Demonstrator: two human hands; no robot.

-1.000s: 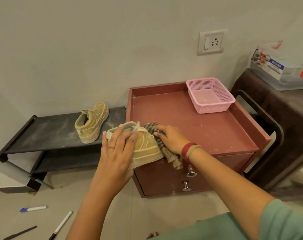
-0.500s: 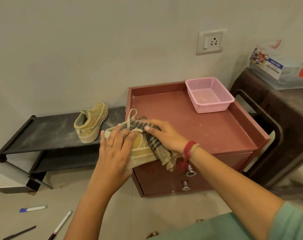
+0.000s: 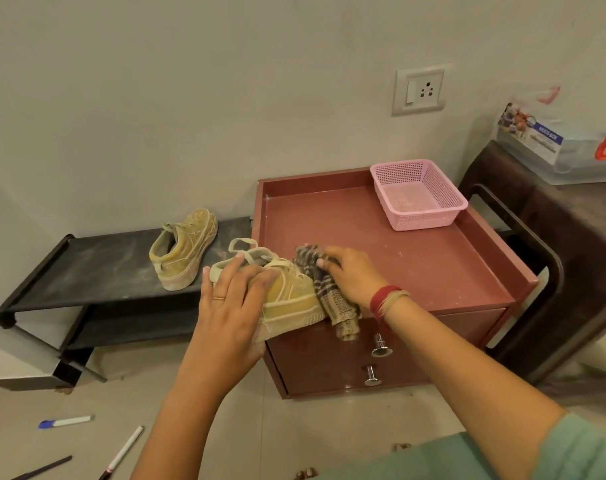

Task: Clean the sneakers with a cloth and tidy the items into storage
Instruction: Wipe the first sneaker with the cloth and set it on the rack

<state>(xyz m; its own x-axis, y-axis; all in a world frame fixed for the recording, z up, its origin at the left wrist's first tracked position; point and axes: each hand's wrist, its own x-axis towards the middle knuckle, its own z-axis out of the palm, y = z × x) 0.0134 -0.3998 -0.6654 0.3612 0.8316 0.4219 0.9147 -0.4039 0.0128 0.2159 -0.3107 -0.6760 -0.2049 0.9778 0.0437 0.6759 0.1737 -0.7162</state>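
My left hand point(image 3: 230, 303) grips a dusty yellow sneaker point(image 3: 287, 299) at the front left corner of the red-brown cabinet top point(image 3: 416, 271). My right hand point(image 3: 352, 275) presses a striped grey cloth point(image 3: 332, 299) against the sneaker's right side, fingers curled over the fabric; the cloth's end hangs over the cabinet's front edge. The second yellow sneaker point(image 3: 182, 251) stands upright on the black shoe rack point(image 3: 97, 271) to the left, heel toward me.
A pink mesh basket point(image 3: 417, 199) sits at the cabinet's back right corner. Two chrome drawer knobs point(image 3: 379, 348) stick out in front. A dark stool point(image 3: 551, 237) with a plastic box point(image 3: 554, 147) stands at right. Pens point(image 3: 66, 422) lie on the floor at lower left.
My right hand slid the cloth back and forth along the sneaker: up over its laces, then back to its right side. My left hand kept its hold.
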